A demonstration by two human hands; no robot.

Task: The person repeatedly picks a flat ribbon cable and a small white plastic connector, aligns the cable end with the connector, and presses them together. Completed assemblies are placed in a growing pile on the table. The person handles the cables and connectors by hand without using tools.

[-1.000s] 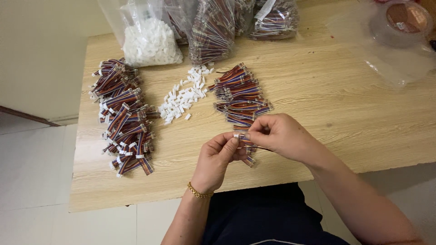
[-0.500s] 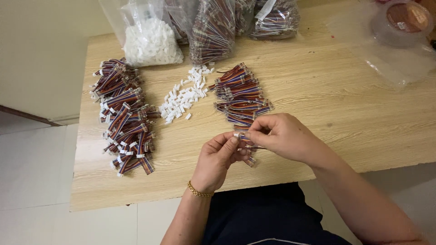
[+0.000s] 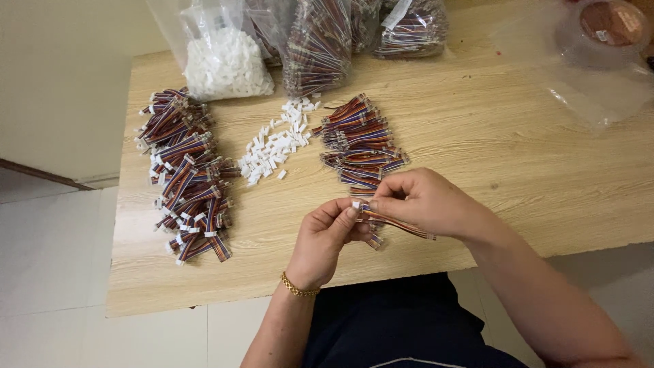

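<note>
My left hand (image 3: 325, 238) and my right hand (image 3: 426, 201) meet above the near edge of the wooden table (image 3: 518, 163). Between the fingertips sits a small white connector (image 3: 355, 204). My right hand pinches a short multicoloured ribbon wire (image 3: 402, 225) whose tail runs out to the right. A second wire end (image 3: 373, 241) pokes out under my left fingers. Just beyond my hands lies a pile of bare ribbon wires (image 3: 360, 140).
A heap of loose white connectors (image 3: 272, 146) lies mid-table. At the left sits a pile of wires with white connectors fitted (image 3: 185, 177). Along the back stand a bag of white connectors (image 3: 221, 58), bags of wires (image 3: 320, 41), and clear plastic packaging (image 3: 599, 61).
Both hands stay in the same spot; only the fingers shift slightly around the connector and wire.
</note>
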